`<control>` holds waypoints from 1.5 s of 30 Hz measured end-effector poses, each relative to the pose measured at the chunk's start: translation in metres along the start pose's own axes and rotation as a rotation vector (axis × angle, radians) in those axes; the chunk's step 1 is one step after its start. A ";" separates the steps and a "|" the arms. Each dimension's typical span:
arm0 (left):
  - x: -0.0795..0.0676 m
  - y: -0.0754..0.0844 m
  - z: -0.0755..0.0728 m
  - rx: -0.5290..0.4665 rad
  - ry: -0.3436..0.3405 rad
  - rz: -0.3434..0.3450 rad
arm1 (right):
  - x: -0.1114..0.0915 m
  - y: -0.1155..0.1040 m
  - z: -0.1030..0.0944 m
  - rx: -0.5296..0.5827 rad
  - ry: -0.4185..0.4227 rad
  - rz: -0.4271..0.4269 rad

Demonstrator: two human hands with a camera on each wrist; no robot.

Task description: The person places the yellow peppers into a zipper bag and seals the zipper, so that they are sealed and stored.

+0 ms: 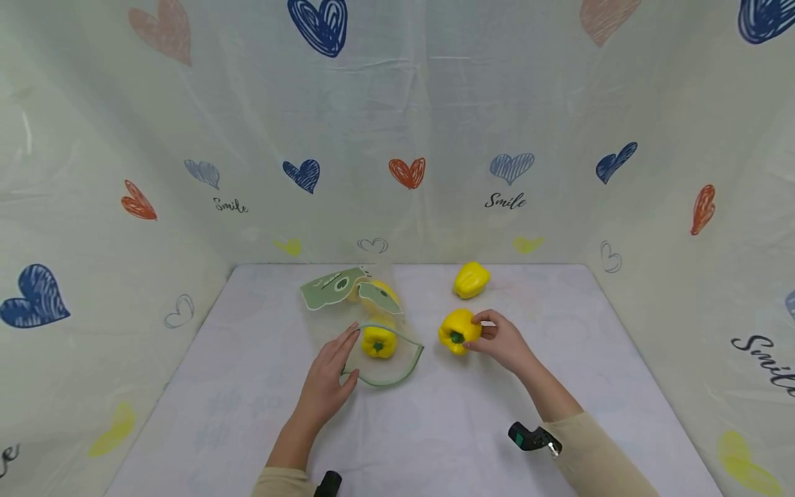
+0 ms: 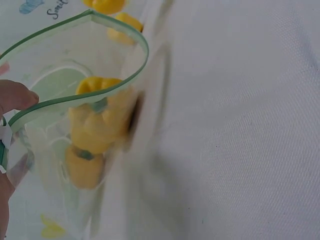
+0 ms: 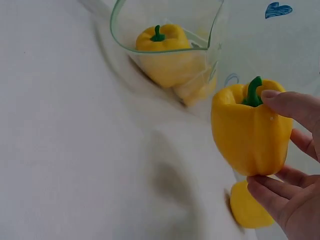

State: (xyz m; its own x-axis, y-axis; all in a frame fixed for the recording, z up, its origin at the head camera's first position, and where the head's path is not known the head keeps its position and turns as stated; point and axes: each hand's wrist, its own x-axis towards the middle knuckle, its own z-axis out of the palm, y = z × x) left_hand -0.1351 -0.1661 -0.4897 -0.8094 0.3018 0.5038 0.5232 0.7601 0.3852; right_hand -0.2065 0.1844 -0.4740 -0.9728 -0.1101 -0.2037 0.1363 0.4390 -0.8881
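One pepper point(image 3: 251, 132) held — bag rim point(image 1: 379, 385) gaping.

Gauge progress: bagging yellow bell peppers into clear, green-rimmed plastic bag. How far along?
Roughly half done, I'd judge.
Done: a front pepper and a rear pepper lie inside the bag.
In hand: the right hand grips a third pepper outside it; the left hand touches the bag's open end.
Left: inserting that one, then a fourth pepper on the white-covered table; probably closing the bag too, since it gapes.
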 end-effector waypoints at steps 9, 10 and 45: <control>0.000 -0.003 -0.001 0.009 -0.002 0.026 | -0.018 -0.013 0.007 0.115 -0.086 -0.163; 0.001 -0.002 -0.001 0.008 -0.006 0.024 | -0.020 -0.014 0.008 0.127 -0.097 -0.186; 0.015 0.000 -0.013 -0.013 -0.071 0.005 | -0.027 -0.033 0.060 0.180 -0.569 -0.466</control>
State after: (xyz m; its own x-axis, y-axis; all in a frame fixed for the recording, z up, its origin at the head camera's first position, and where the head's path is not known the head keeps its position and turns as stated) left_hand -0.1440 -0.1688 -0.4717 -0.8236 0.3457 0.4496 0.5301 0.7512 0.3934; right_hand -0.1734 0.1188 -0.4638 -0.6971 -0.7134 0.0717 -0.1896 0.0869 -0.9780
